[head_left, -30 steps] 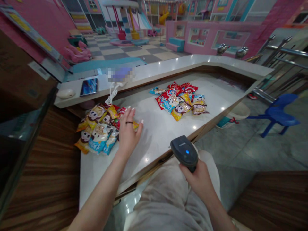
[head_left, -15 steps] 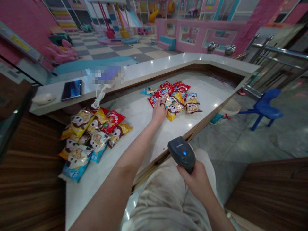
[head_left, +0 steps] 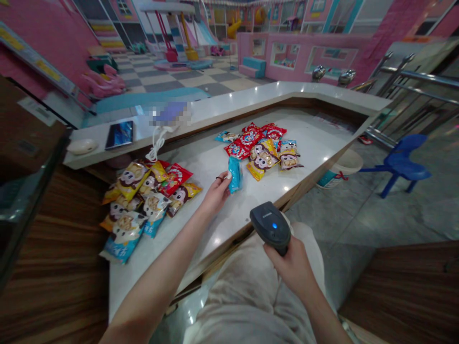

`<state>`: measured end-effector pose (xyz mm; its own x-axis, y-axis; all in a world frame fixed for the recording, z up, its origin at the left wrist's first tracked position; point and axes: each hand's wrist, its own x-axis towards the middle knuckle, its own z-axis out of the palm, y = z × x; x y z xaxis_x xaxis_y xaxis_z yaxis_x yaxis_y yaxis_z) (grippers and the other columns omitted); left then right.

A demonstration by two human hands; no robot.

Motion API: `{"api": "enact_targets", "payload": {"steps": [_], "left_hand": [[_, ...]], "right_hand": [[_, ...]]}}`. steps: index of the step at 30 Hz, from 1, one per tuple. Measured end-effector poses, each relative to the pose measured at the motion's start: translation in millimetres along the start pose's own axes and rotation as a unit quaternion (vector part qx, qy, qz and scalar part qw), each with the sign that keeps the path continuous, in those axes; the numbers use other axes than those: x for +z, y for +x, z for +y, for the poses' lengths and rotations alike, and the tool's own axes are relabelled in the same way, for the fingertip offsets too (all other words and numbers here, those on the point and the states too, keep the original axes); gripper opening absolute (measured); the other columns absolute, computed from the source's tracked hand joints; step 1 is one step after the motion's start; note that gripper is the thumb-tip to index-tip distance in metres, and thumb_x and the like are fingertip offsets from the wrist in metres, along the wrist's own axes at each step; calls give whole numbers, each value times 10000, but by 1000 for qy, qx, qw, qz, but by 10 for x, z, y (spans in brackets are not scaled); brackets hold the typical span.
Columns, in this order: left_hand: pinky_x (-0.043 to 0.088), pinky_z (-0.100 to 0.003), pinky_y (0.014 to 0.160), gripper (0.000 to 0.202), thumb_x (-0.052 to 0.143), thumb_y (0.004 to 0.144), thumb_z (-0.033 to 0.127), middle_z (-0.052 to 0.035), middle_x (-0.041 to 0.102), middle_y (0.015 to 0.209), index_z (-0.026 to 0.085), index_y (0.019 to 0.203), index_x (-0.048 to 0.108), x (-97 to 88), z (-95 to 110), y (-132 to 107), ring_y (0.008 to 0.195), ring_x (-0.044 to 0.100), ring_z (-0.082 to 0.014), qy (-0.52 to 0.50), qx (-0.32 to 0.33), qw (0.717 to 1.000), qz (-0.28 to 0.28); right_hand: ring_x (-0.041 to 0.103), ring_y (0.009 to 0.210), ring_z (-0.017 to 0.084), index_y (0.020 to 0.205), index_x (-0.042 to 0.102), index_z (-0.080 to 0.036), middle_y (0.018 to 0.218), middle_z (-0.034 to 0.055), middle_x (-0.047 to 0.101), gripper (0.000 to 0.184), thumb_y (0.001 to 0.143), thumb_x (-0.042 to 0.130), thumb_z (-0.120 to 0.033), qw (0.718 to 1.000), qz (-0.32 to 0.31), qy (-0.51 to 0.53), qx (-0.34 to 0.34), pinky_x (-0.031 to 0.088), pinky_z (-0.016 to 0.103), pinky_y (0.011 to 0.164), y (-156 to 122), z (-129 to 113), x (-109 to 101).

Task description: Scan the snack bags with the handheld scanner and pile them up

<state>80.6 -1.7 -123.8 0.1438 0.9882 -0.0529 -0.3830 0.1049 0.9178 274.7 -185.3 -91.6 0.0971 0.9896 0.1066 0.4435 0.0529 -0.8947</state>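
The white stone counter (head_left: 215, 239) ran away from the person in a long tapering strip, its near edge slanting past the beige-clad lap (head_left: 251, 306) and its far side stopping at a raised ledge (head_left: 222, 107). The left hand (head_left: 215, 195) was out over the middle of the counter, fingers curled and nearly closed on a blue packet (head_left: 235, 175), a slim, crinkled foil shape turned edge-on and tilted up. It sat between two heaps of snack packets, a little closer to the right pile (head_left: 261, 150), whose glossy red, yellow and blue bags lay overlapped and slumped. The left pile (head_left: 143, 205) was larger, spreading almost to the counter's left border, with a strip of white stone separating it from the hand.

The right hand (head_left: 292, 267) was wrapped firmly around the grip of a black scanner (head_left: 270, 224) – a rounded plastic body with a small blue light – and held it above the lap, just off the near edge. On the ledge lay a glossy tablet (head_left: 119, 135) and a white mouse (head_left: 82, 146), while a coiled white cable (head_left: 159, 143) hung over its lip – beyond that, the pink play area.
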Motion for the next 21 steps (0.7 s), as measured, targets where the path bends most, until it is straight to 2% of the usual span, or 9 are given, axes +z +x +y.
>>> {"api": "enact_targets", "payload": {"steps": [3, 6, 8, 13, 18, 21], "left_hand": [[565, -285, 807, 221, 629, 909, 313, -39, 741, 977, 167, 1070, 669, -146, 43, -207, 804, 692, -146, -107, -92, 990, 16], [586, -340, 819, 260, 569, 945, 359, -58, 753, 1004, 165, 1087, 668, -226, 46, -276, 832, 717, -178, -156, -140, 977, 29], [586, -351, 844, 299, 595, 933, 359, -82, 752, 1058, 156, 1145, 651, -247, 26, -281, 884, 728, -196, -147, -139, 979, 23], [565, -364, 919, 434, 718, 835, 223, -154, 730, 1149, 106, 1237, 601, -273, -34, -282, 1001, 727, -248, -107, -121, 986, -41], [558, -389, 944, 474, 730, 825, 220, -145, 726, 1169, 134, 1267, 585, -303, -60, -290, 1024, 724, -257, -105, -130, 985, -52], [567, -369, 913, 477, 741, 807, 215, -139, 729, 1159, 141, 1254, 590, -318, -82, -290, 992, 732, -246, -94, -132, 986, -43]], "right_hand": [[647, 670, 217, 813, 689, -152, 704, 26, 706, 141, 784, 613, -268, 1000, 0, 6, -3, 471, 265, 612, -2, -31, 11], [652, 678, 212, 819, 684, -161, 708, 16, 709, 113, 779, 614, -240, 1000, -5, 15, -2, 471, 254, 615, -6, -54, 39], [660, 697, 215, 831, 689, -164, 731, 18, 721, 114, 772, 615, -228, 1000, -7, 16, -4, 477, 253, 629, -6, -65, 61], [676, 723, 227, 859, 700, -160, 762, 32, 738, 142, 771, 612, -228, 1000, -19, 8, 0, 486, 261, 648, 14, -85, 103], [677, 722, 228, 859, 708, -148, 764, 40, 739, 151, 768, 622, -231, 1000, -22, 3, -1, 489, 264, 653, 39, -113, 128], [672, 708, 224, 845, 707, -145, 757, 41, 738, 141, 769, 626, -232, 1000, -15, -3, -9, 493, 264, 650, 42, -132, 130]]}}
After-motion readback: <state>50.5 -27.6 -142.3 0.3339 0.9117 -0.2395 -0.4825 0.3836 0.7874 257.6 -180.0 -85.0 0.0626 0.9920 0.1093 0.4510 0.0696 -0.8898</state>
